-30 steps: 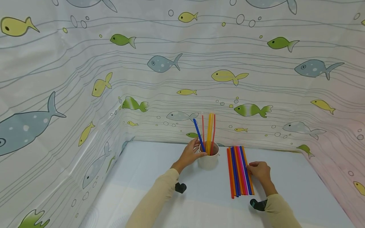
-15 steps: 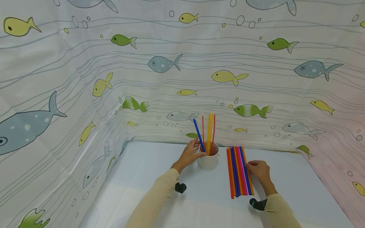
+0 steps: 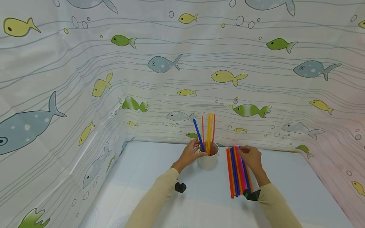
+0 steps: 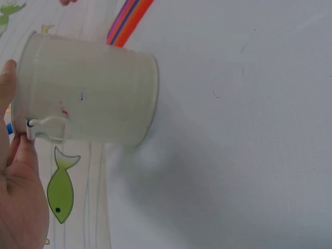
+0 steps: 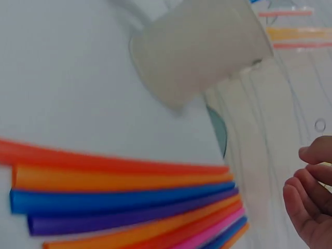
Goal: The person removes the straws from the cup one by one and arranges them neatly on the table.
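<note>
L hand grips cup w/ blue, red & yellow straws inside. R hand over loose straws; grip unclear.

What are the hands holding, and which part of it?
The left hand holds the white cup by its rim. The right hand, near the straws, holds nothing that I can see.

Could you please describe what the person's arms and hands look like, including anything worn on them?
The left sleeve and right sleeve are pale beige, long and plain, ending near the wrists. The left hand and right hand are ungloved. A black left-wrist device and black right-wrist device show at the cuffs; no cables are visible.
</note>
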The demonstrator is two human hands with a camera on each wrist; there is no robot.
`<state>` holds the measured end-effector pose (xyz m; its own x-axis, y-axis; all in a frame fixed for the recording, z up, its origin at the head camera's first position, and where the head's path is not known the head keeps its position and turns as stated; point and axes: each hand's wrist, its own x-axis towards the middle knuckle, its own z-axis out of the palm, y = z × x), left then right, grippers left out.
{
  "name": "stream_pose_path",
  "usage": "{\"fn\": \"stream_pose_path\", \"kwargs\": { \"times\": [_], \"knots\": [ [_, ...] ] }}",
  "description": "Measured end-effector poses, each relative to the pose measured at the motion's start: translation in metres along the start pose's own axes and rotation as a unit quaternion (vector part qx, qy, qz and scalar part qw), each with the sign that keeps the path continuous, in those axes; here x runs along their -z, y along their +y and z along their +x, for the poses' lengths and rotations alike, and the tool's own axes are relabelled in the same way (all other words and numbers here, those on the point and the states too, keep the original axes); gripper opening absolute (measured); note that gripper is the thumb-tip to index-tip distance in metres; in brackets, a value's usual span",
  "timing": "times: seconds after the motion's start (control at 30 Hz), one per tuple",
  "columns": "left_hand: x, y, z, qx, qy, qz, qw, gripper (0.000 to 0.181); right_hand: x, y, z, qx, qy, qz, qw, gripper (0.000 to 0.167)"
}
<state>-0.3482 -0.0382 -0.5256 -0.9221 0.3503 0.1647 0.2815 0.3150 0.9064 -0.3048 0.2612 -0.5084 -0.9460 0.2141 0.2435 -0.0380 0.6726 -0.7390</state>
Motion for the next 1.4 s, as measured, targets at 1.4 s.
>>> {"fn": "stream_pose_path", "kwargs": {
  "times": [1.4],
  "knots": [
    [0.001, 0.003, -0.005, -0.019, 0.000, -0.021, 0.9996, 0.092, -0.097, -0.115, 0.003, 0.054, -0.092, 0.115, 0.9876, 0.025]
  ]
}}
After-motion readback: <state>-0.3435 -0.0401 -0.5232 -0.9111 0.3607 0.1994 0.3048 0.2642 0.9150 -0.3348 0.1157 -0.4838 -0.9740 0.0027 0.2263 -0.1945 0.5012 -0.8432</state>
